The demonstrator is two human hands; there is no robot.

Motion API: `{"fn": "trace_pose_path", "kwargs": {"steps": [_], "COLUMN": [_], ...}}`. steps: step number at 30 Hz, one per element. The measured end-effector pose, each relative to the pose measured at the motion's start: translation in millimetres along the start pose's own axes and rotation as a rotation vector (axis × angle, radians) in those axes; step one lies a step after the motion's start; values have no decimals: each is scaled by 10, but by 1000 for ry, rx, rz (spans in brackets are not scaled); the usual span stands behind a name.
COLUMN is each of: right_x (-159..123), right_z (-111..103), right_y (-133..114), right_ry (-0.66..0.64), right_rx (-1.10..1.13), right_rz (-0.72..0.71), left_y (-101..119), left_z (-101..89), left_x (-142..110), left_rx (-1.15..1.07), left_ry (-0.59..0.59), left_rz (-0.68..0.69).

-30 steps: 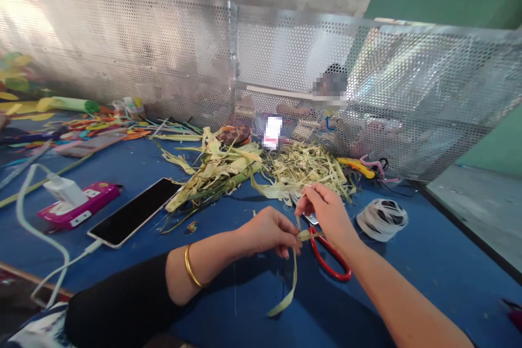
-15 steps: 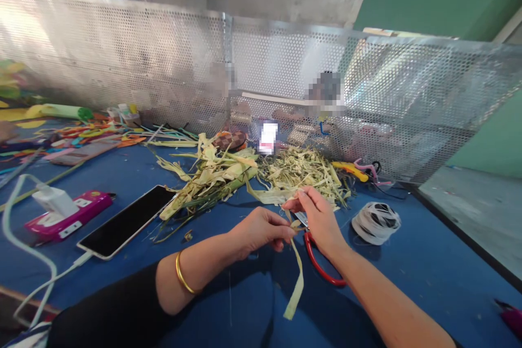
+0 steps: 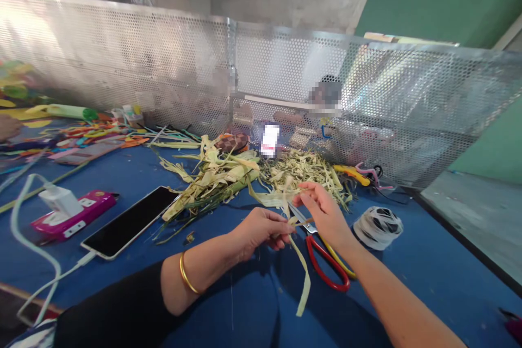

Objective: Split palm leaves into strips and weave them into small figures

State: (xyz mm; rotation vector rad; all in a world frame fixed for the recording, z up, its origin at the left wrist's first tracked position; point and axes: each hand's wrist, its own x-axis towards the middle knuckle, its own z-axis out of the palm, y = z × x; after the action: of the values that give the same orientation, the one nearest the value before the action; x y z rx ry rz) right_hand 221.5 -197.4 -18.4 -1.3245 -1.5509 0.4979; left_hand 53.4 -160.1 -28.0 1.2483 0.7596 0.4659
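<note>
Between its thumb and fingertips my left hand [image 3: 267, 228] pinches a knotted or folded pale strip of corn husk [image 3: 302, 269], one end of which dangles toward me. My right hand [image 3: 322, 215] is just to the right, thumb and index finger curled near a standing end of the strip. A narrow piece runs from the left fingertips under the right palm, which appears to keep it stretched; the lower fingers are hidden. Scissors with one red and one yellow handle [image 3: 326, 263] lie on the table beneath the right hand, blades pointing away.
Behind my hands lie a bundle of corn husks [image 3: 216, 179] and a heap of husk scraps [image 3: 305, 168]. A white twine roll [image 3: 377, 225] sits right. Left are a charging phone [image 3: 130, 223] and a magenta power strip [image 3: 73, 217]. A perforated metal screen [image 3: 281, 60] bounds the back.
My right thumb and index finger have loosened from their pinch and moved slightly right, baring more of the scissors. The left hand keeps its pinch; the dangling end has swung right.
</note>
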Motion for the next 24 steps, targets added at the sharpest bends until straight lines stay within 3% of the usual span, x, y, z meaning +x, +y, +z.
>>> {"fn": "trace_pose_path", "kwargs": {"steps": [4,7,11,16,19,21,24], "right_x": [62,76,75,-27,-172,-265,-347], "right_z": [-183,-197,-176,-100,118,298,485], "right_y": [-9,6,29,-177,-306,-310,-220], "right_ry": [-332,-414,-410,-67,-194,-277,-218], "right_rx": [-425,-520,-568,-733,-806,-1013,-1201], "right_rz": [-227,-268,-265,-587,-797,-920,-1002], "left_y": [38,55,77,77,41,19,13], "left_z": [-33,-32,-25,-37,-39,-36,-32], "left_x": [8,3,-16,-7,21,34,41], "left_rx": [9,45,71,6,-81,-175,-234], "left_ry": [98,99,111,214,259,272,272], "left_rz": [60,66,49,84,101,77,56]}}
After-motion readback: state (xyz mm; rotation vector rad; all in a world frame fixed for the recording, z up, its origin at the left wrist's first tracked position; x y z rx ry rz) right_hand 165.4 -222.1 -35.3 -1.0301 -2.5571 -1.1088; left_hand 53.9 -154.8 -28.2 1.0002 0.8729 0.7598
